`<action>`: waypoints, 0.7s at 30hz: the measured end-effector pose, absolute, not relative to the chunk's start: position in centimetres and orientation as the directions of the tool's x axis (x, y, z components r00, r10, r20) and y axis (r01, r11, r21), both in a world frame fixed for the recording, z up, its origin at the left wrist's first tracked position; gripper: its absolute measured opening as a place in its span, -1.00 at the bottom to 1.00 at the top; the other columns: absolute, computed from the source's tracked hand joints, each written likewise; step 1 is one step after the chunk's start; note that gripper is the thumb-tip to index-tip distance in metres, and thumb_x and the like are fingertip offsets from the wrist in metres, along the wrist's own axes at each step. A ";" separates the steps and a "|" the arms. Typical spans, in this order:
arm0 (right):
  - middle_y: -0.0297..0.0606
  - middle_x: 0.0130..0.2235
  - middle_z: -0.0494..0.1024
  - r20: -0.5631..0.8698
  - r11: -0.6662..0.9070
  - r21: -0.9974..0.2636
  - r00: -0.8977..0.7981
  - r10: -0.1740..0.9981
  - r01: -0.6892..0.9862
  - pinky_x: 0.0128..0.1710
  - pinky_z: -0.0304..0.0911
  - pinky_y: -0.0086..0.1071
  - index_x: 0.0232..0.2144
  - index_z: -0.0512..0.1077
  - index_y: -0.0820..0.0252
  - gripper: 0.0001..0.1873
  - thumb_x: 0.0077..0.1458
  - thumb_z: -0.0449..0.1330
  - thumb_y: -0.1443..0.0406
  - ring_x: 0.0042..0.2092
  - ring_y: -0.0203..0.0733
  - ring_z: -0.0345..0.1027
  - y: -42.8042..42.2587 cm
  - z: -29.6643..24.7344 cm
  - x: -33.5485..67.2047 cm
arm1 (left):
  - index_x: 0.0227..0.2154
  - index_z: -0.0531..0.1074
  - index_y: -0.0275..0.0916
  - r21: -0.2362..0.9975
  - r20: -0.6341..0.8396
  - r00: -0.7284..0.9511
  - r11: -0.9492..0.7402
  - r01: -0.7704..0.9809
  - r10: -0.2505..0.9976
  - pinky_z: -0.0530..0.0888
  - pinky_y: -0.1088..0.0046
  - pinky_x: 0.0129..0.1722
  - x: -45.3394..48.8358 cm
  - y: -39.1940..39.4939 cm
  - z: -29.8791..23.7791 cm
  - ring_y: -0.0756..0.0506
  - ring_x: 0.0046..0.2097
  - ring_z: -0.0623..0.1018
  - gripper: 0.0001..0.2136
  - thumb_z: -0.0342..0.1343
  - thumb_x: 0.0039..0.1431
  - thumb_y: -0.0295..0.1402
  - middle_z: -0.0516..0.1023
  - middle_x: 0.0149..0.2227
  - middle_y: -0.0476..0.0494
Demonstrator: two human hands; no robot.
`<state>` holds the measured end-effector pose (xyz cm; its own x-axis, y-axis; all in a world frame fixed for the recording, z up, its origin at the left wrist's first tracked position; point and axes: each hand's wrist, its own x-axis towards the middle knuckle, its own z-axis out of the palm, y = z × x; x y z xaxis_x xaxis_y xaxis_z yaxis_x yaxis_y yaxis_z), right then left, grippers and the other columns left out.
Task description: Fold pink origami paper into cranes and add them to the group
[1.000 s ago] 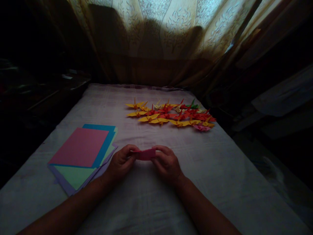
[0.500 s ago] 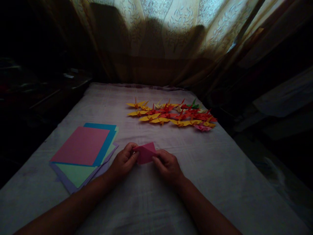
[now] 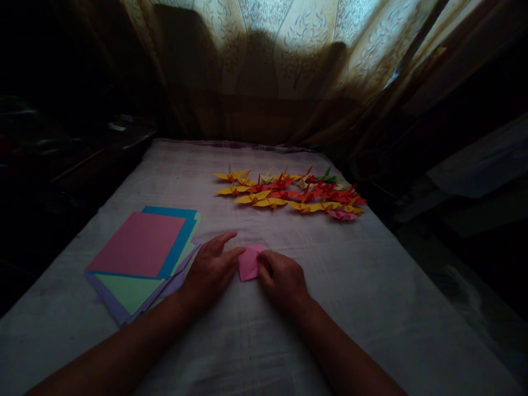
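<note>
As it lies on pale cloth (image 3: 371,264), the small folded pink paper (image 3: 248,264) sits between both hands.
Flat, open left hand (image 3: 211,270) touches it; curled right hand (image 3: 284,279) presses down.

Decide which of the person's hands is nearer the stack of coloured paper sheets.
Left. The left hand lies beside the paper stack; the right hand is beyond the folded pink paper.
</note>
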<state>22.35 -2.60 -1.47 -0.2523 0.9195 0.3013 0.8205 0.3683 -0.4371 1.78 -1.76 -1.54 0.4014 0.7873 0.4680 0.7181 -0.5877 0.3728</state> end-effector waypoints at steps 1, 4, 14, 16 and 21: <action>-0.29 -0.42 0.54 0.286 0.370 -0.416 -0.267 0.920 0.831 -0.35 0.13 -0.41 -0.38 0.45 0.14 -0.87 0.13 0.09 0.34 -0.38 -0.21 0.40 -2.6 -1.4 22.4 | -0.04 0.47 -0.15 0.311 0.458 0.468 -0.630 0.712 0.756 0.36 0.05 0.11 1.8 -1.9 -1.5 -0.29 0.19 0.38 -0.74 0.01 0.26 -0.41 0.39 0.17 -0.26; -0.30 -0.40 0.58 0.215 0.346 -0.388 -0.281 0.935 0.855 -0.34 0.11 -0.43 -0.35 0.50 0.11 -0.84 0.16 0.10 0.32 -0.37 -0.23 0.42 -2.6 -1.1 22.6 | 0.04 0.44 -0.15 0.241 0.348 0.610 -0.697 0.675 0.712 0.24 -0.02 0.20 2.2 -2.2 -1.5 -0.28 0.21 0.37 -0.71 -0.02 0.32 -0.34 0.46 0.14 -0.19; -0.16 -0.18 0.54 0.342 0.455 -0.221 -0.368 0.865 0.863 -0.17 0.18 -0.31 -0.32 0.54 0.12 -0.87 0.13 0.18 0.30 -0.18 -0.12 0.37 -2.3 -0.9 23.3 | 0.06 0.42 -0.14 0.237 0.136 0.610 -0.623 0.745 0.781 0.04 -0.15 0.25 2.0 -2.1 -1.4 -0.37 0.30 0.22 -0.63 0.10 0.24 -0.15 0.28 0.28 -0.27; -0.15 -0.12 0.54 0.346 0.494 -0.252 -0.400 0.849 0.832 -0.12 0.21 -0.26 -0.25 0.53 0.12 -0.86 0.12 0.20 0.27 -0.12 -0.08 0.37 -2.3 -1.1 23.4 | 0.05 0.42 -0.14 0.239 0.124 0.617 -0.627 0.742 0.777 0.03 -0.16 0.25 1.8 -2.0 -1.4 -0.37 0.30 0.22 -0.63 0.11 0.23 -0.14 0.28 0.28 -0.27; -0.06 -0.01 0.52 0.344 0.588 -0.273 -0.493 0.799 0.762 -0.04 0.23 -0.13 -0.12 0.50 0.18 -0.60 0.01 0.34 0.13 -0.01 0.04 0.35 -2.2 -1.4 24.1 | 0.09 0.39 -0.11 0.235 0.142 0.622 -0.637 0.734 0.770 -0.01 -0.17 0.25 1.2 -1.8 -1.2 -0.35 0.25 0.28 -0.57 0.13 0.21 -0.08 0.36 0.21 -0.26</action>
